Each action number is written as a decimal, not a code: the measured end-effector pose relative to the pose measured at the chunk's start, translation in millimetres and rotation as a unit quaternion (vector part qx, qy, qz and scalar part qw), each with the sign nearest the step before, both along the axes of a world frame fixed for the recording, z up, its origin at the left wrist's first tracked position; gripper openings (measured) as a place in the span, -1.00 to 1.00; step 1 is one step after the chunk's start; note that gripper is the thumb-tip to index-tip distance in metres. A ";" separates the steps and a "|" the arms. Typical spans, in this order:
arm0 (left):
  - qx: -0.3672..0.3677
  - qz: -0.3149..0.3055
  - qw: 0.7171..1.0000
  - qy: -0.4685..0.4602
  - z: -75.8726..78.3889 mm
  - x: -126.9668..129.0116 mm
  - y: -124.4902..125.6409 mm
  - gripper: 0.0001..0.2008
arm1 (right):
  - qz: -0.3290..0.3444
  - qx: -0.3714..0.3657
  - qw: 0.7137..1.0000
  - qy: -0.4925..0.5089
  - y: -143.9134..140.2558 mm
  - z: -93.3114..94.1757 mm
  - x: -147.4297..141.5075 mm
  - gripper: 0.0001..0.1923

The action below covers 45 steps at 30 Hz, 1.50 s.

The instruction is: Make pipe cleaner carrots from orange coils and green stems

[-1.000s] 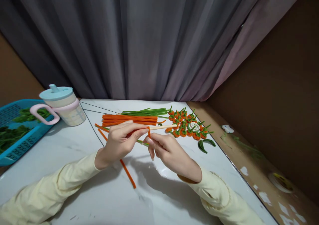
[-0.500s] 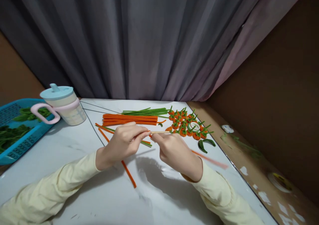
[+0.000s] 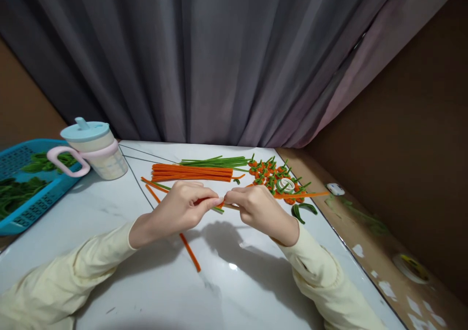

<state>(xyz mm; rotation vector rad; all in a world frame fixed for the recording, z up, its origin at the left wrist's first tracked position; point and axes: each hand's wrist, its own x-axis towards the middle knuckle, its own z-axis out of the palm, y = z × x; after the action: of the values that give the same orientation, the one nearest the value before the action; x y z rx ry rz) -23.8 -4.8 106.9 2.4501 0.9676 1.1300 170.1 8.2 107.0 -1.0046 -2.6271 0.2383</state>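
My left hand (image 3: pixel 185 209) is closed, thumb and finger pinching a bit of orange fuzzy pipe cleaner at its fingertips. Close beside it, my right hand (image 3: pixel 261 212) is closed too. A thin light-brown stick (image 3: pixel 232 206) runs from the left fingertips under the right fingers. The long free end of an orange pipe cleaner (image 3: pixel 305 195) sticks out to the right from behind my right hand. Behind the hands lies a bundle of orange pipe cleaners (image 3: pixel 192 172) and a bundle of green pipe cleaners (image 3: pixel 215 162). My fingers partly hide where stick and pipe cleaner meet.
Several small orange pieces with green stems (image 3: pixel 261 169) cluster at the back right, around a white ring (image 3: pixel 285 185). Dark green curled pieces (image 3: pixel 298 213) lie nearby. A lidded cup (image 3: pixel 106 159) and a blue basket (image 3: pixel 40 205) of green pieces stand left. A loose orange strip (image 3: pixel 190 253) lies in front.
The pipe cleaner's free end has swung upward, from low right to nearly level. The stick now passes beneath my right fingers instead of showing above them. The view has shifted slightly.
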 end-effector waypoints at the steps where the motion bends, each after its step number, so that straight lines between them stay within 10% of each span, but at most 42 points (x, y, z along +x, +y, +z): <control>1: 0.008 -0.007 1.000 0.002 0.3 -0.2 -0.8 -0.80 | 0.019 -0.020 1.000 0.014 1.7 0.3 0.8 -0.72; 6: 0.033 -0.070 0.997 0.030 4.0 -0.8 -3.6 -0.77 | 0.133 -0.160 0.976 0.064 14.7 1.1 5.1 -0.77; 11: -0.046 -0.155 0.986 0.029 7.7 -2.5 -0.6 -0.78 | 0.224 -0.417 0.874 0.113 29.4 -3.8 11.1 -0.72; 17: -0.218 -0.043 0.973 -0.065 -0.1 0.2 15.5 -0.81 | 0.189 -0.548 0.746 0.329 37.8 -34.2 7.0 -0.61; 24: 0.079 -0.025 0.990 -0.112 -25.7 -5.6 33.3 -0.84 | 0.090 -0.565 0.685 0.451 27.4 -49.6 -23.5 -0.65; 28: 0.248 0.014 0.968 -0.039 -37.8 -11.8 41.0 -0.80 | 0.013 -0.542 0.737 0.403 13.6 -42.1 -32.1 -0.62; 35: 0.224 0.086 0.963 0.121 -37.6 -20.6 50.0 -0.75 | -0.060 -0.196 0.973 0.105 -4.0 -24.4 -24.7 -0.78; 40: 0.027 0.018 0.992 0.126 -27.3 -19.3 45.2 -0.72 | -0.125 0.032 0.991 -0.014 5.7 -14.8 -4.2 -0.65; 45: -0.237 -0.065 0.968 0.046 -10.4 -20.8 39.6 -0.76 | -0.096 0.041 0.992 0.074 25.5 -10.5 14.0 -0.60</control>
<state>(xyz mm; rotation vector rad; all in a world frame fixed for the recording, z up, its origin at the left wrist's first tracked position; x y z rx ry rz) -44.7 34.8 96.5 2.1487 0.9557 0.6516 184.1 33.7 96.4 -1.1554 -2.3705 0.1523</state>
